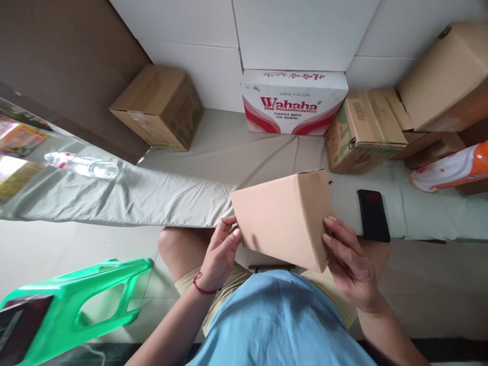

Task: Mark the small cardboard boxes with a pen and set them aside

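I have the plain brown cardboard carton (270, 218) at centre frame, held between left hand (223, 249) and right hand (351, 264), each grip closed on one end. I judge it light, stiff-walled, hardly slippery, but dentable mid-panel; I'd hold near the edges.

The held carton (272, 218) is plain tan, the cloth (183, 190) pale grey-green, the Wahaha box (293, 105) over there white with red swoops and red-and-black lettering, the stool (63, 305) bright green, the shirt (282, 320) sky blue and the phone (373, 216) black.
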The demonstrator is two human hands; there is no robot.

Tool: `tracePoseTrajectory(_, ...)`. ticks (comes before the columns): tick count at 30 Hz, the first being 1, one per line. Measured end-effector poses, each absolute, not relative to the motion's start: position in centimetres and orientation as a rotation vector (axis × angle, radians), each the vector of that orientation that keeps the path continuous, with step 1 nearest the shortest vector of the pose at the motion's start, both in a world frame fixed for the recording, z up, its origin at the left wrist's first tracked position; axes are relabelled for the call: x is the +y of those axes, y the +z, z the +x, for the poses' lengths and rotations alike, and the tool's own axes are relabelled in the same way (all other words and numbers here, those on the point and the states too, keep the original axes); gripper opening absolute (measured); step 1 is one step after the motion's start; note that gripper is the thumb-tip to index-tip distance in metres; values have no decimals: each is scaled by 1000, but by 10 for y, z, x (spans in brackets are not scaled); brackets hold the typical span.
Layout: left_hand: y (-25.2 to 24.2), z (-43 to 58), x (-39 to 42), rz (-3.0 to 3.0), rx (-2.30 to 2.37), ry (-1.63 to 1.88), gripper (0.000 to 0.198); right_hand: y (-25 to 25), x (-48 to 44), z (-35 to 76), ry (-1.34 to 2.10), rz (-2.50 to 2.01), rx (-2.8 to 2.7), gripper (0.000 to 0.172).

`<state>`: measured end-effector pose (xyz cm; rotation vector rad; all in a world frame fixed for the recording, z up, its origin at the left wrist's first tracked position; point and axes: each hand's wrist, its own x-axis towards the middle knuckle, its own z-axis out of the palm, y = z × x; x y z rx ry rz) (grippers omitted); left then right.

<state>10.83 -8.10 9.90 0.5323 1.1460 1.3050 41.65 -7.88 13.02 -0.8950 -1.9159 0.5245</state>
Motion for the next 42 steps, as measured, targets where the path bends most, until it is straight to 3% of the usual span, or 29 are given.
tracePoseTrajectory(4,92,112,-77,511,1119,1312,52,138,-85,409,529,-793,-1975,76)
tracePoseTrajectory(9,81,109,-75,670,1132,1528,57,126,-96,398,895,-925,-1504,55)
tracePoseTrajectory(16,68,104,-83,943,1291,1679,49,119,-92,391,1448,-1027,-767,68)
tracePoseTrajectory(22,82,104,-89,768,1162,1551,37,101,-83,414,1334,-1143,-1093,53)
tracePoseTrajectory(27,83,95,-90,618,1117,1590,42,88,-82,416,1204,-1205,-1363,53)
tracePoseTrajectory(32,78,97,-96,657,1168,1588,53,75,-80,406,1166,-1201,-1322,54)
tracePoseTrajectory(42,79,108,-88,724,1206,1527,49,57,-80,409,1353,-1067,-1070,52)
